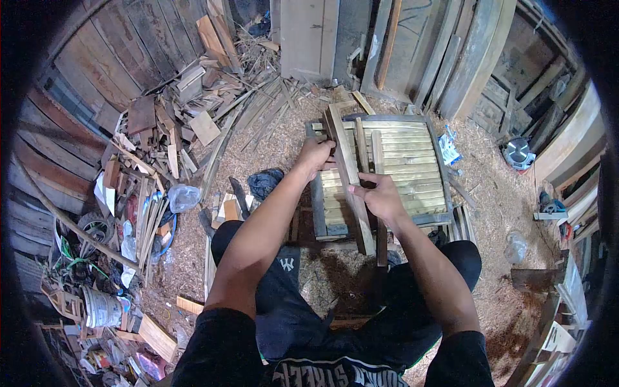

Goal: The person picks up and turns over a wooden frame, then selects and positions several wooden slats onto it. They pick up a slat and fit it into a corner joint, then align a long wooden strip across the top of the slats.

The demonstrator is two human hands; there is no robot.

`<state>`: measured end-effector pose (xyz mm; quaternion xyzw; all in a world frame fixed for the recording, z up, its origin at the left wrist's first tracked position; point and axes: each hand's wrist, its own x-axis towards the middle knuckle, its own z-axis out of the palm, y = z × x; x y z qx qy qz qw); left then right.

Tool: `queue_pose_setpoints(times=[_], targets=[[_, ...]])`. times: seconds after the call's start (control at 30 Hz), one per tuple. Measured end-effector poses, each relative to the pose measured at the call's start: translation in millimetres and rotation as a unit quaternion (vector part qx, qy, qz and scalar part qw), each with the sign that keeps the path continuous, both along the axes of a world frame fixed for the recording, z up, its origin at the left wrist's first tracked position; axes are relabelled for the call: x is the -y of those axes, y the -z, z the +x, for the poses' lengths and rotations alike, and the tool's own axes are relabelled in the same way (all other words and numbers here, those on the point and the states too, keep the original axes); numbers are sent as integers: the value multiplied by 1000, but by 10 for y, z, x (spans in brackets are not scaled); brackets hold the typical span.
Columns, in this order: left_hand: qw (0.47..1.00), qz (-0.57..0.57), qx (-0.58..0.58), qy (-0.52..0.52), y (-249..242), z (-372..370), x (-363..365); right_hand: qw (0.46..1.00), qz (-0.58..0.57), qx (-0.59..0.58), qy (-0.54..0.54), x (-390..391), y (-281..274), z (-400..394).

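Observation:
Between my two hands is a long wooden board (348,180), held at a slant above a slatted wooden panel (412,161). My left hand (316,156) grips its left edge near the upper end, with the fingers partly behind it. Lower down, my right hand (382,197) pinches the right edge, its thumb and index finger against the wood. Two narrower wooden strips lie beside the board: a short one (362,145) and a longer one (378,151) that runs down under my right hand. The panel has pale slats inside a dark frame.
Scrap wood (171,129) is heaped at the left. A plastic bag (184,197) and a white bucket (102,307) are on that side too. A circular saw (518,153) sits at the right. Tall boards (477,58) lean at the back, and shavings cover the floor.

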<state>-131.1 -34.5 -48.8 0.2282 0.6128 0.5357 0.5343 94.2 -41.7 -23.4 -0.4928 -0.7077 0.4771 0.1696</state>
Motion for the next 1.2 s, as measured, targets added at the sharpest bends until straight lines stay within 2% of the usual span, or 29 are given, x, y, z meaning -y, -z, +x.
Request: queue_pose_setpoints(times=[0.27, 0.5, 0.63, 0.77, 0.97, 1.2], targets=[[1000, 12, -8, 16, 1, 6, 6, 1000, 18, -23, -8, -4, 55, 15], [998, 8, -55, 9, 34, 10, -13, 1000, -21, -2, -9, 51, -175, -6], [998, 9, -67, 16, 25, 5, -1, 999, 24, -11, -21, 33, -62, -1], [999, 10, -40, -2, 22, 18, -4, 1000, 2, -15, -3, 72, -155, -5], [1000, 4, -13, -5, 167, -38, -69, 999, 13, -38, -4, 37, -10, 6], [1000, 8, -13, 5, 0, 18, 8, 998, -26, -65, 8, 14, 101, 3]])
